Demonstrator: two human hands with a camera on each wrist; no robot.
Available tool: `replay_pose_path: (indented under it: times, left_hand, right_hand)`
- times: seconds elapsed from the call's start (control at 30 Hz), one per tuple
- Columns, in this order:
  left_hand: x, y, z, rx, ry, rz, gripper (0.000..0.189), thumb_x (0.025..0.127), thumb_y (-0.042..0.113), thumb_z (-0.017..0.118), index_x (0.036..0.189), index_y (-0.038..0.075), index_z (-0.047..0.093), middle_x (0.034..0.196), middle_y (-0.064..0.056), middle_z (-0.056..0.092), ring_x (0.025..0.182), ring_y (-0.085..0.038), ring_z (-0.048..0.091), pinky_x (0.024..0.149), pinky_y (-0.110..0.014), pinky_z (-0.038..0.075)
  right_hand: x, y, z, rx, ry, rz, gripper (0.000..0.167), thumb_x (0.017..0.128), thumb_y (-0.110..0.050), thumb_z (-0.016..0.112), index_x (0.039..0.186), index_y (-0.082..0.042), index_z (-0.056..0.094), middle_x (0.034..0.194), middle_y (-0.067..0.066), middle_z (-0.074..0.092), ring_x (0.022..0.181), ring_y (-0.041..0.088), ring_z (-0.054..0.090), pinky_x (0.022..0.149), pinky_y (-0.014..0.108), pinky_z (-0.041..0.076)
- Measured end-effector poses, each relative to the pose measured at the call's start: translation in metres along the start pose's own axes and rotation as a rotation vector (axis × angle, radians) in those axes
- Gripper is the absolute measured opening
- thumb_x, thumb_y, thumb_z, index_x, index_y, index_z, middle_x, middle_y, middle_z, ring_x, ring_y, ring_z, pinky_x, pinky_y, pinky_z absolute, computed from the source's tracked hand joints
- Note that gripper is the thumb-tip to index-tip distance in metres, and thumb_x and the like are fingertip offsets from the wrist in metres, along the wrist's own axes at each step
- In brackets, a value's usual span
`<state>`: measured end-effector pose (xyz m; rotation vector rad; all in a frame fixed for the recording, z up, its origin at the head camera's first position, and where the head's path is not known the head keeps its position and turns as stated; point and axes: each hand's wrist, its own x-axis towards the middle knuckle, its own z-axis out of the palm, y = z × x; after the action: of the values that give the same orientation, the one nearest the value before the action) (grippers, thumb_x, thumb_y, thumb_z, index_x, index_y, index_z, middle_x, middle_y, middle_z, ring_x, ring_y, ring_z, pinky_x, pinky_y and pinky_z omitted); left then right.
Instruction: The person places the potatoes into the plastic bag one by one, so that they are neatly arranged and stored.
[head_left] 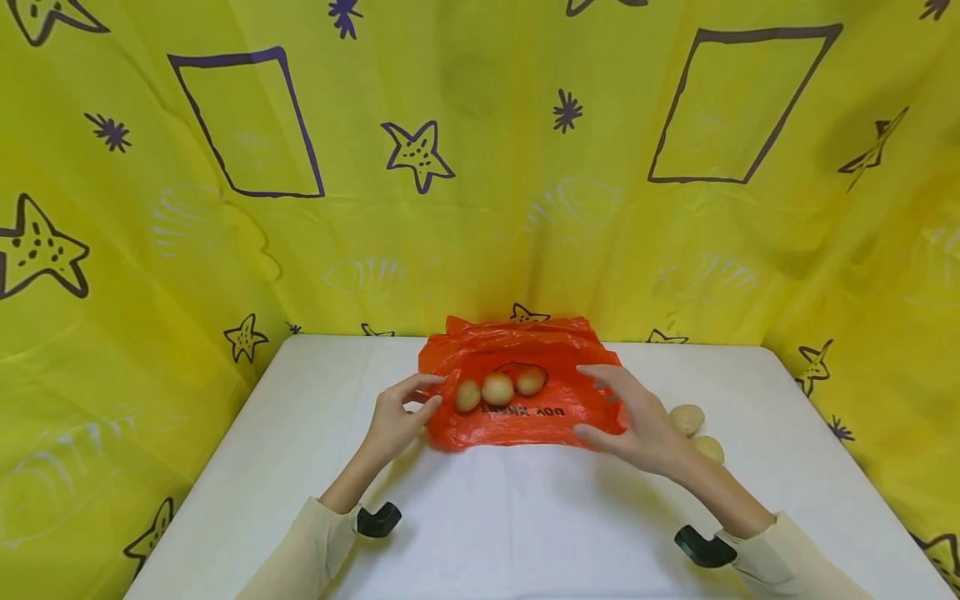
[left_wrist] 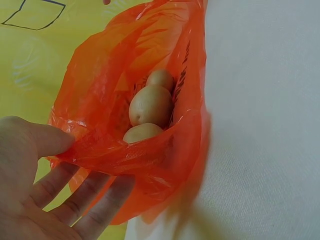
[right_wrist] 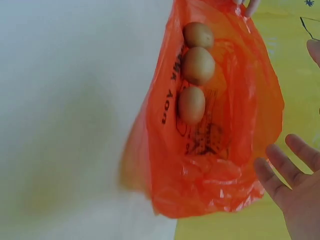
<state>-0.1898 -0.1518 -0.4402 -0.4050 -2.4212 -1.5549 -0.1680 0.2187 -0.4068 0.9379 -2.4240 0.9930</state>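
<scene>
A red plastic bag (head_left: 540,429) lies on the table with its mouth spread open. Inside it sit three potatoes in a row: a left potato (head_left: 467,397), a middle one (head_left: 498,389) and a right one (head_left: 531,381). My left hand (head_left: 399,419) holds the bag's left rim, thumb over the edge and fingers on the outer side in the left wrist view. At the bag's right side is my right hand (head_left: 641,423), its fingers spread and apart from the rim, holding nothing.
Two more potatoes, one farther back (head_left: 687,418) and one nearer (head_left: 708,451), lie on the white table (head_left: 510,525) beyond my right wrist. A yellow curtain (head_left: 480,242) with drawn stars hangs behind and at both sides.
</scene>
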Motion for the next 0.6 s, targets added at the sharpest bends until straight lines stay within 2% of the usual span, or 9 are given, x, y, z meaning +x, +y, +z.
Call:
replay_pose_path:
  times: [0.1, 0.2, 0.33, 0.43, 0.6]
  left_hand:
    - [0.001, -0.005, -0.001, -0.007, -0.012, 0.006, 0.025, 0.094, 0.000, 0.071, 0.117, 0.007, 0.074, 0.109, -0.011, 0.073, 0.093, -0.029, 0.069, 0.080, -0.042, 0.060]
    - [0.001, -0.005, -0.002, -0.008, -0.021, 0.015, 0.024, 0.094, 0.002, 0.071, 0.117, 0.009, 0.075, 0.108, -0.008, 0.073, 0.092, -0.027, 0.069, 0.081, -0.043, 0.060]
    - [0.002, -0.004, -0.002, -0.001, -0.019, 0.019, 0.024, 0.094, 0.002, 0.071, 0.117, 0.009, 0.074, 0.107, -0.008, 0.073, 0.092, -0.027, 0.069, 0.081, -0.040, 0.060]
    - [0.002, -0.004, -0.001, -0.015, -0.009, 0.020, 0.024, 0.094, 0.001, 0.072, 0.117, 0.006, 0.074, 0.108, -0.012, 0.073, 0.093, -0.029, 0.069, 0.080, -0.040, 0.060]
    - [0.001, -0.004, -0.002, -0.029, -0.004, 0.014, 0.024, 0.094, 0.002, 0.072, 0.117, 0.005, 0.074, 0.109, -0.013, 0.073, 0.094, -0.031, 0.069, 0.081, -0.044, 0.060]
  right_hand:
    - [-0.005, 0.006, -0.006, -0.016, 0.023, -0.013, 0.080, 0.074, -0.011, 0.091, 0.144, -0.013, 0.053, 0.132, 0.006, 0.060, 0.107, 0.023, 0.058, 0.081, 0.043, 0.058]
    - [-0.010, 0.011, -0.013, -0.043, 0.042, 0.000, 0.079, 0.072, -0.008, 0.092, 0.142, -0.007, 0.055, 0.133, 0.012, 0.060, 0.105, 0.026, 0.060, 0.080, 0.036, 0.059]
    - [-0.018, 0.016, -0.023, -0.106, 0.057, 0.044, 0.078, 0.072, -0.009, 0.092, 0.141, -0.006, 0.056, 0.134, 0.011, 0.060, 0.106, 0.017, 0.059, 0.081, 0.025, 0.056]
    - [-0.025, 0.020, -0.029, -0.147, 0.068, 0.078, 0.079, 0.072, -0.010, 0.093, 0.143, -0.010, 0.056, 0.135, 0.008, 0.060, 0.107, 0.011, 0.058, 0.079, 0.024, 0.056]
    - [-0.036, 0.025, -0.039, -0.186, 0.092, 0.119, 0.082, 0.072, -0.009, 0.092, 0.145, -0.014, 0.055, 0.135, 0.007, 0.060, 0.107, 0.009, 0.058, 0.082, 0.017, 0.052]
